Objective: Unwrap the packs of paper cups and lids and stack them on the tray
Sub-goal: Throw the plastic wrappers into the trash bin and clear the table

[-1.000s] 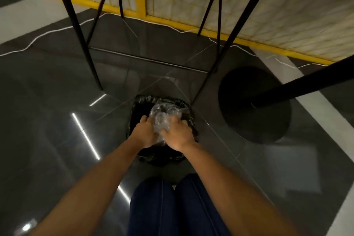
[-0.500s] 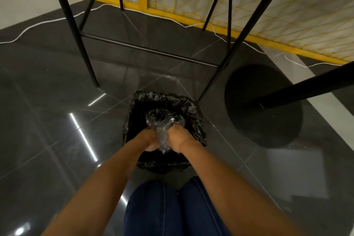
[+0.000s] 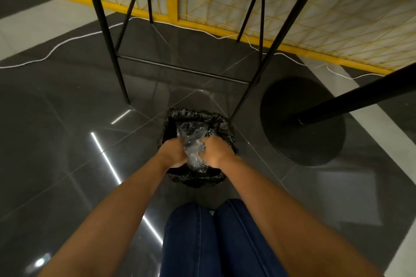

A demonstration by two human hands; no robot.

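Two grips | left hand (image 3: 172, 155), right hand (image 3: 217, 153) clutch crinkled clear wrap (image 3: 191, 139) | above black-lined bin (image 3: 195, 181)

crumpled clear plastic wrap (image 3: 193, 144) bunched upright over the black-lined bin (image 3: 216, 123).

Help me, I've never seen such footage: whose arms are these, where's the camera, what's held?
No machine here: a person wears one wide-angle camera on the head, looking down at their own bare arms and blue-jeaned legs. The left hand and right hand both grip a crumpled clear plastic wrapper over a bin lined with a black plastic bag, which stands on the glossy dark tiled floor. Thin black metal furniture legs and a round black base stand nearby.
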